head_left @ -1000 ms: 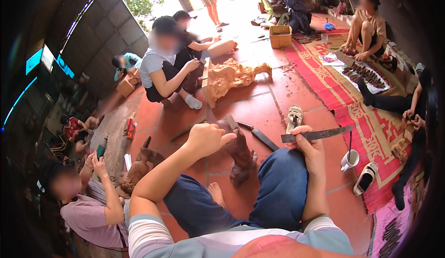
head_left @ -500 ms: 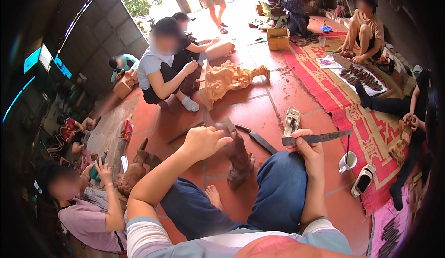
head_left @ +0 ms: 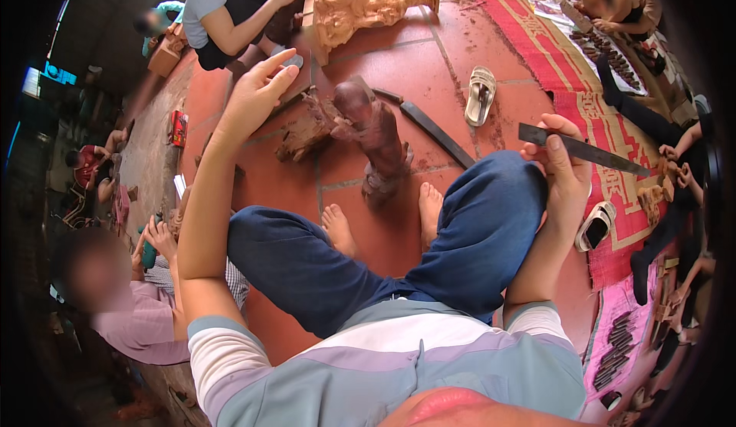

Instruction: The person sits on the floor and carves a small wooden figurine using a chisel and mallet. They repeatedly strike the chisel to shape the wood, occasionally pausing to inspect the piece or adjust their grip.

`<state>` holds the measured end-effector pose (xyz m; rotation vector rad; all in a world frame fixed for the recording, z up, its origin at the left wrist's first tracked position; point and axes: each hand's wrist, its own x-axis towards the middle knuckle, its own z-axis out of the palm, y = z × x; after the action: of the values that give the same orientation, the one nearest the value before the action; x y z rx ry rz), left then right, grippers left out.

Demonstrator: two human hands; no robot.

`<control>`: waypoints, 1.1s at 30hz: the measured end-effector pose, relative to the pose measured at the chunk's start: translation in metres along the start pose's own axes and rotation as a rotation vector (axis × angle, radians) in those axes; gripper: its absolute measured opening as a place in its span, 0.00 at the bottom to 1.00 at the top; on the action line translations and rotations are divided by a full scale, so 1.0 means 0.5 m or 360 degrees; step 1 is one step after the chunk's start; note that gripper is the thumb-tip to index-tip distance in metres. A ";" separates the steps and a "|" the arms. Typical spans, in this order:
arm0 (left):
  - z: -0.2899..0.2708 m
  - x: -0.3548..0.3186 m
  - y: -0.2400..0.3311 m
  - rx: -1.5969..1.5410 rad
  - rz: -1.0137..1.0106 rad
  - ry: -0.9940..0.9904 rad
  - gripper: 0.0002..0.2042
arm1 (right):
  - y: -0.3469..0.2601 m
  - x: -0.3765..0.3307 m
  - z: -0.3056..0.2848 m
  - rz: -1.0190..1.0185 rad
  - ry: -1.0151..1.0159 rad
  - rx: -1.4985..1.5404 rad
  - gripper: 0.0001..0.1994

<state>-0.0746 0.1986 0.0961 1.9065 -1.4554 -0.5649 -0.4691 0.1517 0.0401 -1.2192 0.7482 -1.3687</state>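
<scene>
Knees (head_left: 502, 189) in blue trousers are wide apart, maybe to leave room for the dark carved figure (head_left: 386, 139) on the red floor (head_left: 433, 67) just past the bare feet (head_left: 432, 205). Beside the right knee, the right hand (head_left: 569, 184) pinches a flat dark strip (head_left: 596, 154) between thumb and fingers, likely so it does not slip, with the elbow bent. The left arm (head_left: 207, 224) bends up past the other knee, the left hand (head_left: 255, 93) in the air with thumb and pointing finger spread, holding nothing I can see, and farther off a pale carved figure (head_left: 360, 13) lies on its side.
</scene>
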 end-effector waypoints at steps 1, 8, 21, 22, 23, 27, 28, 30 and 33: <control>0.011 0.010 -0.032 -0.0165 -0.0124 -0.0106 0.26 | -0.007 -0.004 -0.010 0.0011 -0.0015 -0.0035 0.12; 0.080 0.009 -0.094 -0.0999 -0.0348 -0.0844 0.30 | -0.027 0.038 0.010 -0.0091 -0.0474 -0.0207 0.08; 0.118 -0.008 -0.079 -0.1448 -0.0514 -0.0580 0.20 | 0.005 0.033 0.043 0.0090 -0.0629 -0.0073 0.08; 0.110 -0.011 -0.072 -0.1431 -0.0516 -0.0563 0.18 | 0.004 0.033 0.041 0.0029 -0.0624 -0.0079 0.08; 0.102 -0.015 -0.066 -0.1415 -0.0517 -0.0548 0.17 | -0.005 0.027 0.040 0.0058 -0.0575 -0.0090 0.06; 0.085 -0.022 -0.058 -0.1465 -0.0493 -0.0423 0.16 | 0.000 0.022 0.012 -0.0254 -0.0374 -0.0354 0.05; 0.082 -0.023 -0.049 -0.1521 -0.0471 -0.0403 0.17 | -0.002 0.021 -0.001 -0.0370 -0.0292 -0.0479 0.05; 0.081 -0.029 -0.044 -0.1521 -0.0464 -0.0388 0.15 | 0.000 0.008 -0.015 -0.0473 -0.0135 -0.0561 0.04; 0.076 -0.035 -0.039 -0.1515 -0.0445 -0.0342 0.14 | 0.010 -0.032 -0.016 -0.0447 0.0012 -0.0367 0.04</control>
<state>-0.0927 0.2094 0.0552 1.2818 -0.7732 -1.3388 -0.4772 0.1642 0.0293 -1.5471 0.7777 -1.5459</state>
